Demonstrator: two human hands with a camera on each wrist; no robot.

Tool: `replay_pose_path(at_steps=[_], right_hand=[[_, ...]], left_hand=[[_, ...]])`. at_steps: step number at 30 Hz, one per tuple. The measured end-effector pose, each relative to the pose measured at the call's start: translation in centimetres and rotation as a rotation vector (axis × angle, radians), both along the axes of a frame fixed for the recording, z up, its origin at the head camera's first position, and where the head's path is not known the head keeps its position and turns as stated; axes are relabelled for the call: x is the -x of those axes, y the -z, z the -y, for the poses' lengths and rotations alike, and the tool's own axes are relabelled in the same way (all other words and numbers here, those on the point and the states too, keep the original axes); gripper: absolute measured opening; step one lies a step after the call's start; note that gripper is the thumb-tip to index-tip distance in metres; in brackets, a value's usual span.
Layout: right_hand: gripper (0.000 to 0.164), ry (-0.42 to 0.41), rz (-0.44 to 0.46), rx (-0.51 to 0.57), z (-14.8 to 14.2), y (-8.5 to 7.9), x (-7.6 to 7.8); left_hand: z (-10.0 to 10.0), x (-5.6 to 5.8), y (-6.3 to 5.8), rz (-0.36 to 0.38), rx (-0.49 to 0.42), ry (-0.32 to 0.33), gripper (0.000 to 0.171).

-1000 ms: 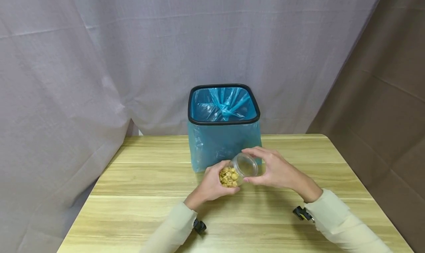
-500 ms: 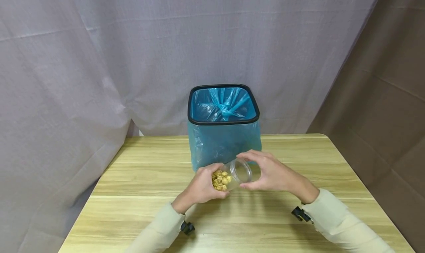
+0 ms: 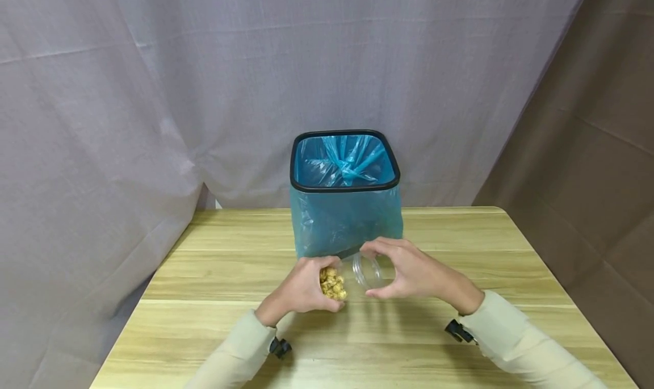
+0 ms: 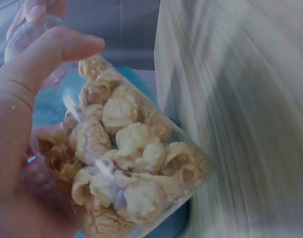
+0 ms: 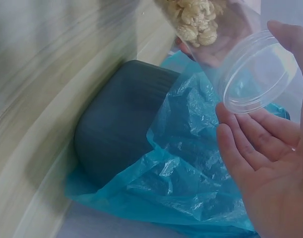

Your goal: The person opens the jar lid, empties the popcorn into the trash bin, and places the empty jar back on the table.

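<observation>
A clear plastic jar holding caramel-coated popcorn lies tilted between the two hands. My left hand grips its body near the base, thumb and fingers around the wall. At the other end, my right hand holds the clear round lid by its edge, thumb on one side and fingertips on the other. In the right wrist view the lid sits at the jar's mouth. The popcorn is gathered toward the base, partly hidden by the left hand in the head view.
Just behind the hands stands a trash bin with a blue bag over it and a black rim. The wooden table reaches forward to a grey curtain; a brown cloth hangs at right.
Both hands, with the jar and its lid, have shifted left and slightly toward me. The lid faces more to the right than before. The bin has stayed put.
</observation>
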State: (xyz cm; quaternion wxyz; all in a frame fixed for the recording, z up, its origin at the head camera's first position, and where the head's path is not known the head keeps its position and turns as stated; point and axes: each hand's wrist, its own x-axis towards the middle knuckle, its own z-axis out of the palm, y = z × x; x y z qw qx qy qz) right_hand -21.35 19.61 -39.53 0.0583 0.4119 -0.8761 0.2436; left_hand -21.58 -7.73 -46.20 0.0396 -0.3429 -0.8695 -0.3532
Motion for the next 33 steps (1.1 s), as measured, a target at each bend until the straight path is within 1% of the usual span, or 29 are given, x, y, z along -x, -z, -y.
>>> replay_pose_path(at_steps=[6, 14, 19, 26, 29, 31, 33], right_hand=[[0.068, -0.019, 0.005, -0.019, 0.2, -0.05, -0.04], [0.073, -0.058, -0.002, -0.028, 0.17, 0.1, -0.14], [0.074, -0.077, -0.016, -0.022, 0.16, 0.1, -0.05], [0.076, -0.109, -0.062, -0.035, 0.15, 0.49, 0.19], [0.079, -0.116, -0.082, -0.052, 0.13, 0.49, 0.12], [0.08, -0.121, -0.101, -0.068, 0.09, 0.48, 0.08], [0.081, -0.128, -0.118, -0.082, 0.06, 0.46, 0.04]], left_hand=[[0.35, 0.3, 0.19, 0.009, 0.013, 0.023, 0.069], [0.48, 0.37, 0.15, 0.044, 0.034, 0.026, 0.069], [0.61, 0.44, 0.04, 0.072, 0.033, 0.036, 0.08], [0.88, 0.67, 0.21, 0.109, 0.038, 0.05, 0.086], [0.92, 0.68, 0.32, 0.126, 0.03, 0.066, 0.085], [0.93, 0.66, 0.34, 0.142, 0.022, 0.083, 0.081], [0.96, 0.62, 0.33, 0.159, 0.021, 0.097, 0.074]])
